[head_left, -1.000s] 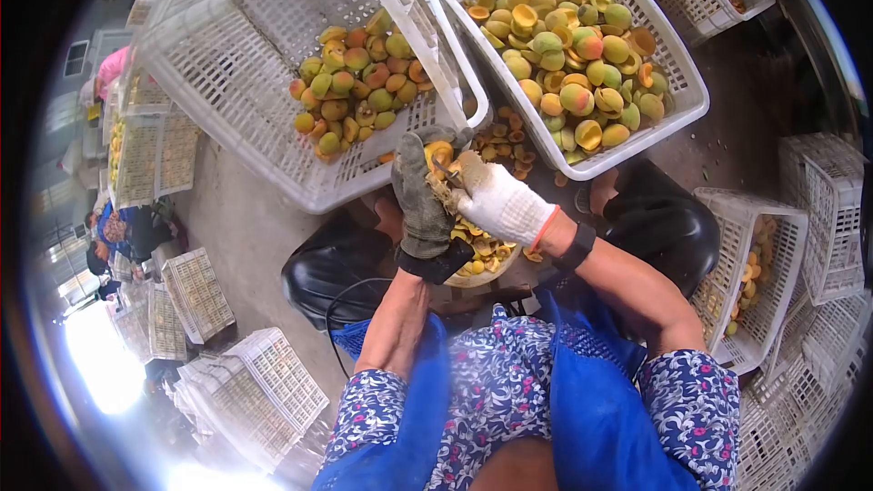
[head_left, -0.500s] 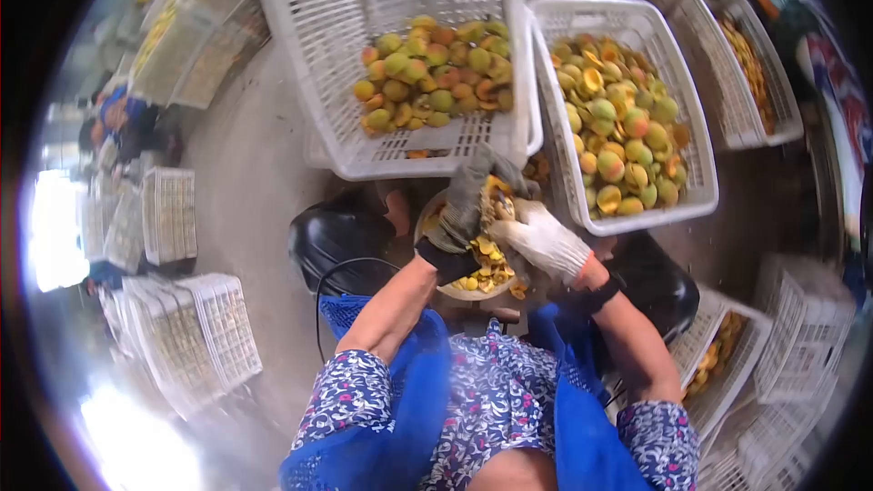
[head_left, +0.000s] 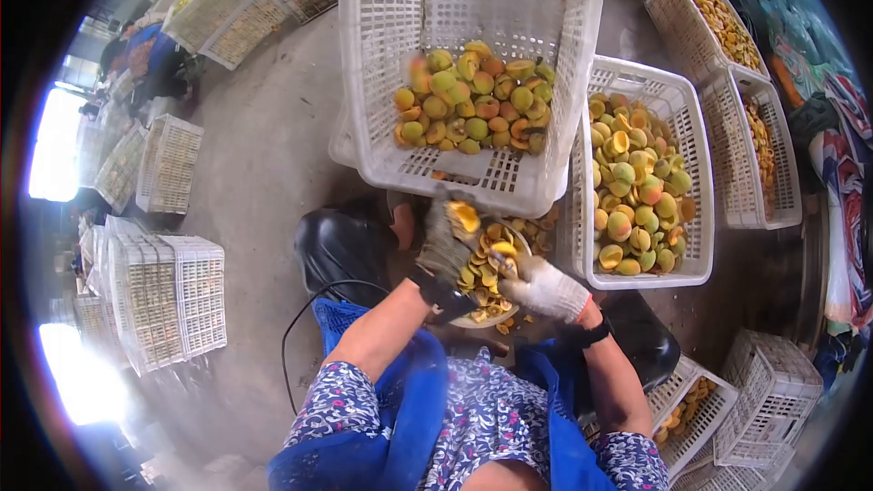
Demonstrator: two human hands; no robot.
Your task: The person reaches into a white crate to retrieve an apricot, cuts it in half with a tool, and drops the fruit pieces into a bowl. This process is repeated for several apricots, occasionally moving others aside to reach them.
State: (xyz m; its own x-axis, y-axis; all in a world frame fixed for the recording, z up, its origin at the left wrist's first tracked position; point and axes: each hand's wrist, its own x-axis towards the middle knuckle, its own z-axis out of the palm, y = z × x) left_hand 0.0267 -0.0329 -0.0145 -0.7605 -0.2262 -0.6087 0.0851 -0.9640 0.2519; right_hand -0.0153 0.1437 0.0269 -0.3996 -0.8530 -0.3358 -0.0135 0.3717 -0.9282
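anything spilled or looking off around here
Yes, some fruit pieces lie outside the bowl, near its right side and the crate above it. They look dropped or spilled, since many similar pieces are inside the bowl.

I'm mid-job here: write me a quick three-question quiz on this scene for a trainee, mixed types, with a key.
1. True or false: the left hand holds a fruit piece.
2. Fill in the missing word: the right hand wears a ____ glove.
3. Multiple choice: what sits below the hands? (a) a bowl with cut fruit (b) a folded towel (c) a shut toolbox

Key: 1 true; 2 white; 3 a.
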